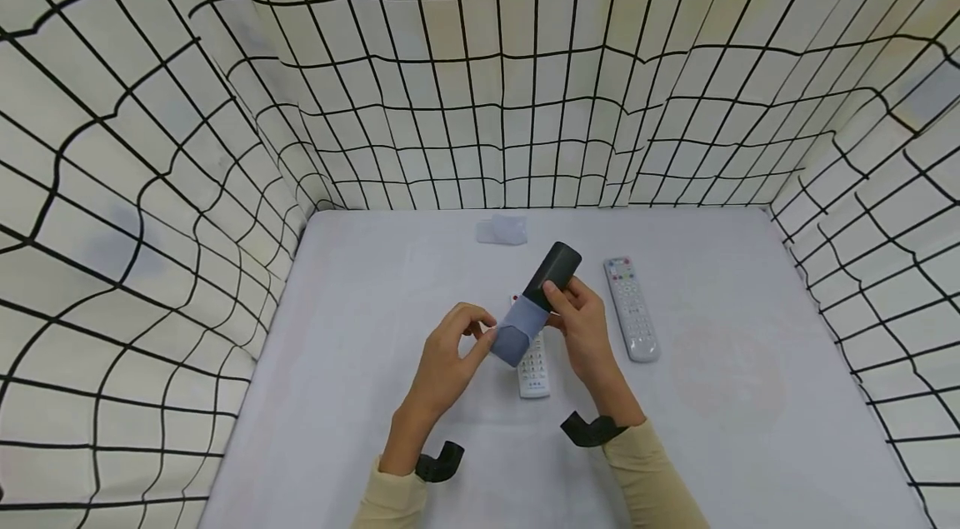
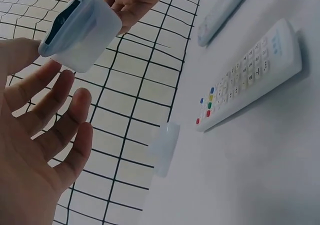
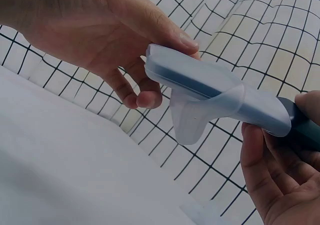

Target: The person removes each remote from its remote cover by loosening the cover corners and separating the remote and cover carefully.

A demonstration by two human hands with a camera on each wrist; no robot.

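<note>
A dark remote is held tilted above the table, its near end inside a bluish translucent cover. My right hand grips the remote's middle, thumb on top. My left hand is at the cover's closed end, with the thumb touching it and the other fingers loosely bent and apart from it. In the left wrist view the cover sits above my left hand's fingers, with a gap between them. The right wrist view shows a loose flap of the cover hanging down.
A white remote lies on the pale table under the hands. A second white remote lies to the right. A clear empty cover lies near the back. Grid-patterned cloth walls enclose three sides.
</note>
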